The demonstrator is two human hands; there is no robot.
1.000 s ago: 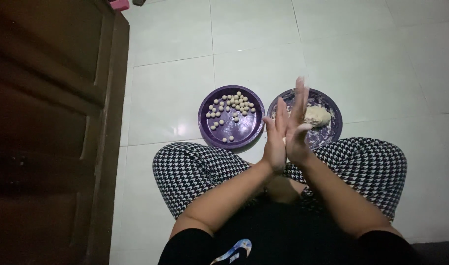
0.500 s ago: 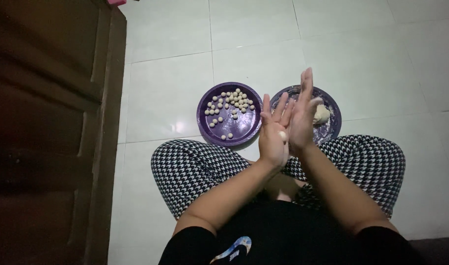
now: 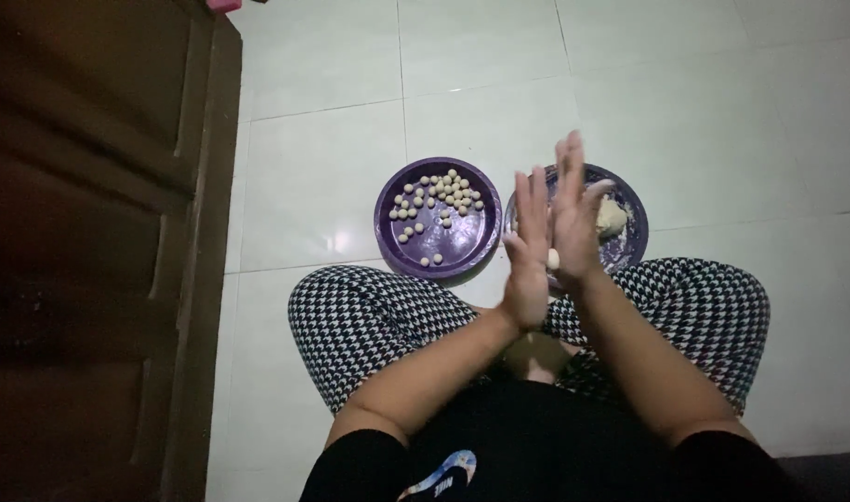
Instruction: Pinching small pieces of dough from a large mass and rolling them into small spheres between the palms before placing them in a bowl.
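Now left hand (image 3: pixel 527 256), right hand (image 3: pixel 572 218) pressed flat around dough ball (image 3: pixel 553 259), fingers straight.

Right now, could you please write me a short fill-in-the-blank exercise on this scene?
1. A small piece of dough sits between the two ____.
2. The left plate holds many small dough ____.
3. Both plates are ____ in colour.
4. The right plate holds a ____ of dough.

Missing words: palms; balls; purple; lump
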